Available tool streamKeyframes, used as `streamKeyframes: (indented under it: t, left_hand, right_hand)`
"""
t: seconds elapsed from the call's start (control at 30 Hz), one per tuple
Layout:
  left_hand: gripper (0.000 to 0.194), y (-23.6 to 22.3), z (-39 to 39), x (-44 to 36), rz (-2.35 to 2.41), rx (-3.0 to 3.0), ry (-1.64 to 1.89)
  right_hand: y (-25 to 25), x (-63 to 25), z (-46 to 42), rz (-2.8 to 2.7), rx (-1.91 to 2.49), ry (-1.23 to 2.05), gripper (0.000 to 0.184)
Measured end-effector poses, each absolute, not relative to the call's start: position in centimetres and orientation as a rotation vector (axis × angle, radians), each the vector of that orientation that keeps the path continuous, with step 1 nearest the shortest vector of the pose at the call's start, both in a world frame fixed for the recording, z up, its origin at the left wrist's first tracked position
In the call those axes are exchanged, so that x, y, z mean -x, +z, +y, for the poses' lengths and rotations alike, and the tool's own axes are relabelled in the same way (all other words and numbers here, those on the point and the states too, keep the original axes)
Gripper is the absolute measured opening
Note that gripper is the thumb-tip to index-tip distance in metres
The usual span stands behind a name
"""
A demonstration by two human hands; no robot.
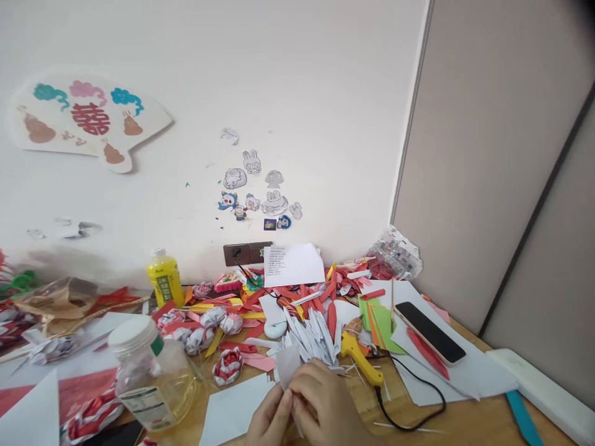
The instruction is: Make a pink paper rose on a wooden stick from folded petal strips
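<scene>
A small piece of white paper is pinched between the fingertips of the left hand and the right hand, with the fingers of both closed on it and little gap left between them; how the fingers lie behind the paper cannot be told. The piece is held upright over the near edge of the wooden table, in front of a pile of folded white paper strips. Just left of the hands, a white sheet is laid flat, and beyond it a red-and-white paper ball is seen. Farther left, a clear jar is stood near a yellow bottle. To the right, a yellow glue gun is laid, and a phone is rested on white sheets.
</scene>
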State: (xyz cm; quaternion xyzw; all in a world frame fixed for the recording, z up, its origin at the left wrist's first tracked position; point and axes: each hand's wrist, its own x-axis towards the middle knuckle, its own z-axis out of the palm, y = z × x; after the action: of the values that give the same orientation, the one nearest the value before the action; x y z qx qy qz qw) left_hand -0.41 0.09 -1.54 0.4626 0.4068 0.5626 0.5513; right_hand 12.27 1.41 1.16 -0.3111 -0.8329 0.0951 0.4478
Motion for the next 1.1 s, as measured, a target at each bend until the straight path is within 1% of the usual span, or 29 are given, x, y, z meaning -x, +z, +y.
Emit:
streamKeyframes:
  t: [0.13, 0.23, 0.33, 0.37, 0.43, 0.5, 0.63, 0.73, 0.87, 1.1]
  left_hand:
    - [0.03, -1.3, 0.3, 0.1, 0.853, -0.9, 1.352]
    - [0.035, -1.1, 0.2, 0.0, 0.824, -0.877, 1.252]
    - [0.041, -1.3, -0.1, -0.3, 0.888, -0.949, 1.18]
    - [0.043, -1.5, -0.2, -0.4, 0.916, -0.976, 1.167]
    - [0.044, -1.7, -0.3, -0.6, 0.948, -1.015, 1.155]
    - [0.041, -1.9, -0.4, -0.7, 0.932, -1.029, 1.144]
    - [0.037, -1.8, -0.6, -0.7, 0.847, -1.007, 1.096]
    - [0.036, -1.4, -0.8, -0.7, 0.789, -0.955, 1.05]
    - [0.033, -0.7, -1.0, -0.8, 0.86, -0.937, 1.033]
    - [0.032, -0.5, -1.0, -0.8, 0.864, -0.958, 1.052]
  right_hand:
    - [1.4, -12.9, 1.7, -2.007, 0.834, 0.361, 0.015]
    - [1.2, -13.4, 2.2, -1.798, 1.043, 0.456, 0.017]
    - [0.9, -13.6, 2.6, -1.661, 1.19, 0.752, 0.036]
    - [0.9, -13.6, 2.6, -1.641, 1.193, 0.86, 0.038]
    - [0.8, -13.5, 2.7, -1.599, 1.168, 1.013, 0.032]
    - [0.8, -13.4, 2.7, -1.544, 1.153, 1.102, 0.026]
    - [1.4, -13.5, 2.6, -1.464, 1.131, 1.22, 0.025]
    - [1.9, -13.6, 2.4, -1.437, 1.093, 1.273, 0.021]
    - [2.0, -13.5, 2.3, -1.4, 1.057, 1.318, 0.018]
    - [1.2, -13.3, 2.6, -1.336, 1.043, 1.362, 0.022]
